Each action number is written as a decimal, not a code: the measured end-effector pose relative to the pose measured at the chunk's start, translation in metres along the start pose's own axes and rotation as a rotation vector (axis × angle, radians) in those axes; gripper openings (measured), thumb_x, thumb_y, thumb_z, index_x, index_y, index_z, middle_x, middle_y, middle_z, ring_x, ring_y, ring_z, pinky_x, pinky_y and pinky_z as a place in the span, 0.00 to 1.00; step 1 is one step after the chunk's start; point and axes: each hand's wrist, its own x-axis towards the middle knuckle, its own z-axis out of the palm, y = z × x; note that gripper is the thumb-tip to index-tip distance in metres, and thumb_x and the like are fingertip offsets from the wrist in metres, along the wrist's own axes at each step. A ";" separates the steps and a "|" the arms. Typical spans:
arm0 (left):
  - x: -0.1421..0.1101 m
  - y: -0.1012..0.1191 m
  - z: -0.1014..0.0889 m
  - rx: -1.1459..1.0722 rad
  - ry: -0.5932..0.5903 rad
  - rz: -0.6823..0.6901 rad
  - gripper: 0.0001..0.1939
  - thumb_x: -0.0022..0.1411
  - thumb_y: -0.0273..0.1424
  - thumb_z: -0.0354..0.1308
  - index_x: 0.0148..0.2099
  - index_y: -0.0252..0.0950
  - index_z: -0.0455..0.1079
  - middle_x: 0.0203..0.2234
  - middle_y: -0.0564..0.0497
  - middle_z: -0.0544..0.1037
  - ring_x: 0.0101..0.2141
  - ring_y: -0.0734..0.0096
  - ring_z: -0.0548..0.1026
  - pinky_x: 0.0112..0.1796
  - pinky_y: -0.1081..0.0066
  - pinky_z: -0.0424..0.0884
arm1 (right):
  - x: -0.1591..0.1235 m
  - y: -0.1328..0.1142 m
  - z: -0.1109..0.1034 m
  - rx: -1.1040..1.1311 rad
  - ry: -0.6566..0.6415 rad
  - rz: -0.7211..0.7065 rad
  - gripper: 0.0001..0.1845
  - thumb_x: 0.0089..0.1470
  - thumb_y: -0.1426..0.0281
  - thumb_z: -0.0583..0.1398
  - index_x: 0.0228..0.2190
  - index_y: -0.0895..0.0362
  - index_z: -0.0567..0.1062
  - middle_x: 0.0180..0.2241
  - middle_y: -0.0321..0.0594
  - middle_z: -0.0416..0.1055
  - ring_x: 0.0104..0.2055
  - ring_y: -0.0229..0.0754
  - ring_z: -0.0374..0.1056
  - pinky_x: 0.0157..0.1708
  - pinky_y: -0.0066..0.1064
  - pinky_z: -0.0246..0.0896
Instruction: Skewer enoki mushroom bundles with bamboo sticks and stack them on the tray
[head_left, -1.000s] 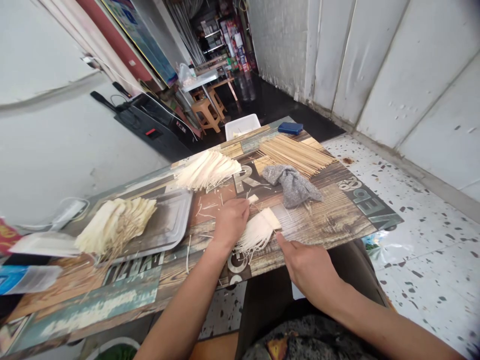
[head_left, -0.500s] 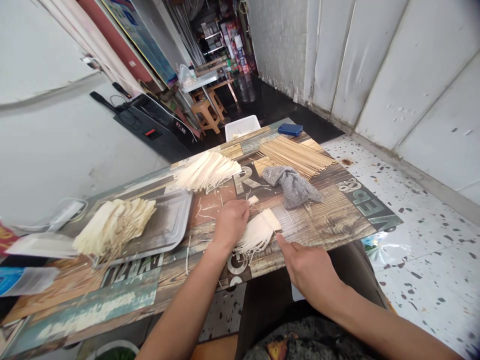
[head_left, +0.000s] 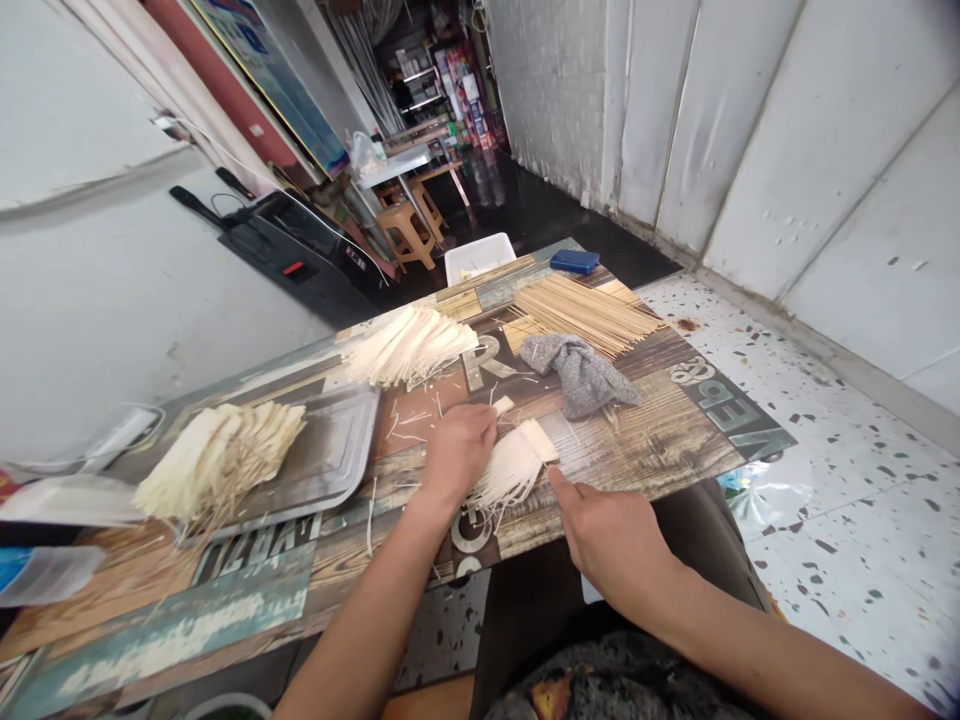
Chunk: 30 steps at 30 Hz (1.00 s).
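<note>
On the patterned table (head_left: 645, 440) in front of me lies a flat bunch of enoki mushrooms (head_left: 517, 460), its cut base turned right and its thin stems fanned toward me. My left hand (head_left: 459, 448) is closed at the bunch's far left side, with a small pale piece of enoki (head_left: 502, 406) poking out past its fingers. At the base's near corner, my right hand (head_left: 611, 535) is closed with its index finger stretched forward. Something thin and dark shows at that fingertip, but the hand hides most of it.
A row of enoki slices (head_left: 409, 345) lies beyond my left hand. More enoki (head_left: 221, 455) rests on a clear plastic tray (head_left: 360, 440) at left. Right of centre are a grey cloth (head_left: 581, 378), bamboo skewers (head_left: 592, 315) and a blue box (head_left: 574, 261). A white container (head_left: 480, 255) stands behind the table.
The view has shifted slightly, so everything sits a little further left. Both hands keep almost the same place by the enoki bunch.
</note>
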 end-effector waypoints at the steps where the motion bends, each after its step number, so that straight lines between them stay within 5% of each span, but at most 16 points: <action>1: -0.001 0.000 0.000 -0.004 0.003 -0.004 0.09 0.62 0.26 0.53 0.35 0.37 0.76 0.36 0.48 0.81 0.39 0.62 0.78 0.43 0.63 0.74 | 0.000 0.000 0.000 -0.012 0.013 -0.003 0.26 0.58 0.77 0.52 0.58 0.62 0.66 0.30 0.44 0.76 0.27 0.43 0.73 0.21 0.31 0.53; 7: -0.006 0.001 0.006 -0.021 0.022 -0.030 0.14 0.64 0.28 0.52 0.50 0.35 0.72 0.45 0.44 0.79 0.45 0.62 0.78 0.47 0.63 0.74 | 0.001 0.003 0.002 -0.041 0.039 -0.014 0.25 0.59 0.77 0.52 0.57 0.60 0.67 0.31 0.44 0.75 0.26 0.42 0.72 0.21 0.32 0.53; 30: -0.004 -0.002 0.004 -0.027 -0.021 0.063 0.13 0.67 0.28 0.49 0.43 0.38 0.76 0.42 0.47 0.81 0.44 0.64 0.79 0.46 0.64 0.75 | 0.018 0.004 -0.002 -0.053 0.055 -0.084 0.26 0.51 0.82 0.56 0.53 0.68 0.70 0.30 0.49 0.75 0.25 0.42 0.71 0.19 0.31 0.56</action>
